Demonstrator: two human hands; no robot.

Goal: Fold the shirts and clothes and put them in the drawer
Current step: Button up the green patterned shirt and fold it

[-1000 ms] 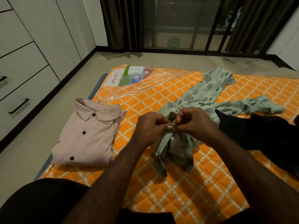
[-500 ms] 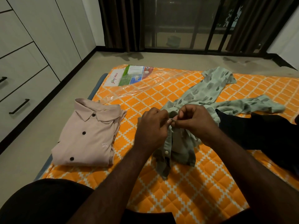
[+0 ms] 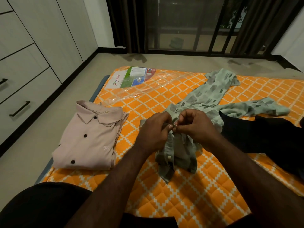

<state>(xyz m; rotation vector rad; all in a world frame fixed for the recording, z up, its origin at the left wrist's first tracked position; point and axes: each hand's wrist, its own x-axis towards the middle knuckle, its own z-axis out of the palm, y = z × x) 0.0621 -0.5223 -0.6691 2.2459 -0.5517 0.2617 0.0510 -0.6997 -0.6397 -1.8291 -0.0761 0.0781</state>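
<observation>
hands – left (image 3: 154, 129) and right (image 3: 195, 127) together, pinching green shirt (image 3: 209, 99) placket | apparently buttoning

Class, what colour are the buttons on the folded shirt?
Dark, nearly black, on the pink folded shirt; head view.

I see an orange mattress (image 3: 189, 203) with a white diamond lattice. On its left lies a pale pink shirt (image 3: 88, 140) with dark buttons; far right, a sage-green shirt (image 3: 212, 94) with grey blotches; beside it, black cloth (image 3: 263, 139).
</observation>
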